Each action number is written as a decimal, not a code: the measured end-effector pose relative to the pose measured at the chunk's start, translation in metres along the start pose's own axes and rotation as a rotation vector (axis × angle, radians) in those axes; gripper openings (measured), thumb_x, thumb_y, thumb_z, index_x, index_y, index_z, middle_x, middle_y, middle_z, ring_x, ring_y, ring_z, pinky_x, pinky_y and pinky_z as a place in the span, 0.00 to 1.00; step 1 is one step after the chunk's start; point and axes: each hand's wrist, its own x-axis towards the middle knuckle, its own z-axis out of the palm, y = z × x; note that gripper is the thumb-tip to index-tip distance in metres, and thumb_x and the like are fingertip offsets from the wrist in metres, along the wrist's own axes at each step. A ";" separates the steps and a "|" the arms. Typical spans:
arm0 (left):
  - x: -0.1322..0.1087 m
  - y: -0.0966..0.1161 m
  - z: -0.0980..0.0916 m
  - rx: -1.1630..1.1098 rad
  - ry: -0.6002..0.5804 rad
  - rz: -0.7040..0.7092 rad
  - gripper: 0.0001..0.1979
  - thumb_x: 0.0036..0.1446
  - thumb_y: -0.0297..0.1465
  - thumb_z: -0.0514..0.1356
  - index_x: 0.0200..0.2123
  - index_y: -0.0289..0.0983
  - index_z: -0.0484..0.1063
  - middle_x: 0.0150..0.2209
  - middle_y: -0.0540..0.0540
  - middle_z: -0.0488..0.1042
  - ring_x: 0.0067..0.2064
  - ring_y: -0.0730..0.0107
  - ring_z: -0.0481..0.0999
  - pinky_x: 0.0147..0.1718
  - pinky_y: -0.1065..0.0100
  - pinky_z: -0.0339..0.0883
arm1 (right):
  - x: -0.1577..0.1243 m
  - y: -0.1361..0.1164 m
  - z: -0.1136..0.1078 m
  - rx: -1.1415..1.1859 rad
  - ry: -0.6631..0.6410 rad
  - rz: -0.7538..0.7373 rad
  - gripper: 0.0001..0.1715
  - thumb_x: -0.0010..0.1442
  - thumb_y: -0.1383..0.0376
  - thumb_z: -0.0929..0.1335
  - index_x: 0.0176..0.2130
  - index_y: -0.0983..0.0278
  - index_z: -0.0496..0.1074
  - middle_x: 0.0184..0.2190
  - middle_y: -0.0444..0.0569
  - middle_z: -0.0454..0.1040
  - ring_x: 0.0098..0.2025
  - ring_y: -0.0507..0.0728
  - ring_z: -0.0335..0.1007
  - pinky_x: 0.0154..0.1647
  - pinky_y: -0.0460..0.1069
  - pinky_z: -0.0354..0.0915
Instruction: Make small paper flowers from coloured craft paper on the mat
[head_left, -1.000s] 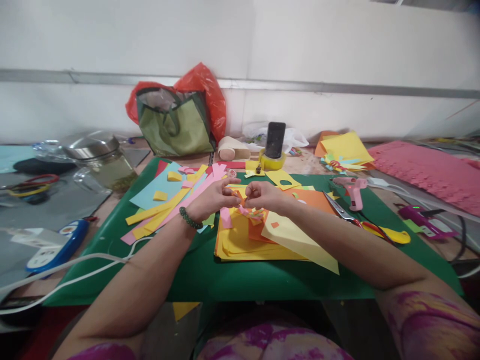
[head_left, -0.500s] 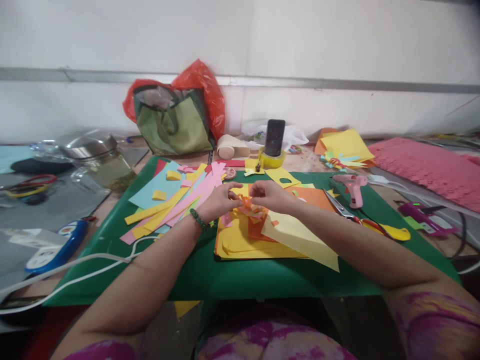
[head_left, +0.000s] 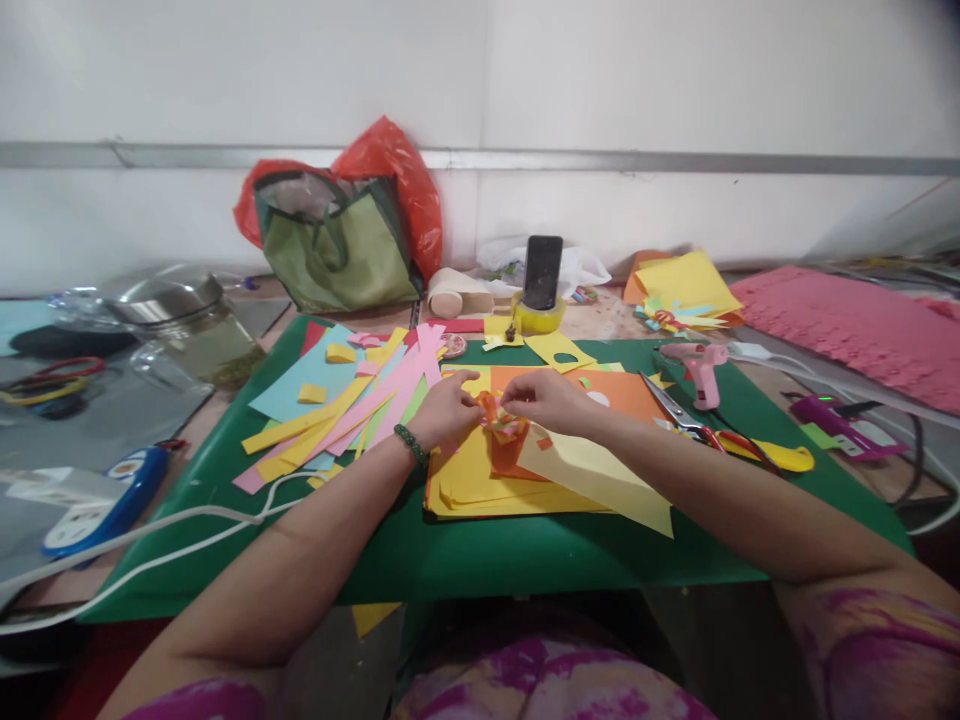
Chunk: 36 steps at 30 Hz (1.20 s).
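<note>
Between my hands sits a small ruffled bundle of orange, yellow and pink paper strips point(head_left: 506, 428), like a paper flower. My left hand point(head_left: 448, 408) is closed at its left side, thumb and fingers pinching the orange strips. My right hand point(head_left: 551, 402) is closed in a pinch at its upper right; its fingertips partly hide the strips. Under the bundle lie orange and yellow paper sheets point(head_left: 517, 498) and a cream sheet point(head_left: 600, 470). Loose pink, yellow and blue paper strips point(head_left: 322, 425) spread to the left of my left hand.
Scissors point(head_left: 679, 412) and a pink glue gun point(head_left: 697, 370) lie right on the green mat point(head_left: 405, 560). A phone point(head_left: 542, 272) stands behind on a yellow tape roll point(head_left: 538, 316). At left are a glass jar point(head_left: 187, 330), a blue power strip point(head_left: 112, 500) and white cables point(head_left: 225, 515).
Both hands stay at the paper bundle with small finger movements; the orange strips now stand up more between them. The camera view has shifted slightly.
</note>
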 end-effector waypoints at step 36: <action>0.000 -0.003 0.008 0.443 0.073 0.105 0.28 0.53 0.25 0.56 0.59 0.38 0.63 0.39 0.45 0.79 0.43 0.60 0.77 0.37 0.67 0.66 | -0.001 -0.024 0.005 -0.594 -0.205 -0.073 0.17 0.64 0.62 0.61 0.43 0.60 0.77 0.40 0.51 0.75 0.39 0.57 0.71 0.26 0.48 0.49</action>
